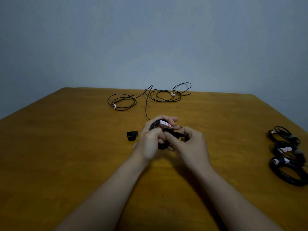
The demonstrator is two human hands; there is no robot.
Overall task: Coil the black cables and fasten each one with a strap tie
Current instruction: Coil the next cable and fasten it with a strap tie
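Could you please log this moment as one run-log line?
step: coiling | left hand, right hand: grip coil | strap tie: on table | coiled bundles: three, right side | loose cable: far side

Bare forearms (116,189) converging forward, left grip (150,140) and right grip (191,144) close together, both curled round one cable coil (162,146).

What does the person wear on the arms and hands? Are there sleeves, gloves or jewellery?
Both arms are bare to the picture's lower edge; no sleeve shows. The left hand and right hand wear no gloves. No ring, watch or bracelet is visible, though the picture is dim.
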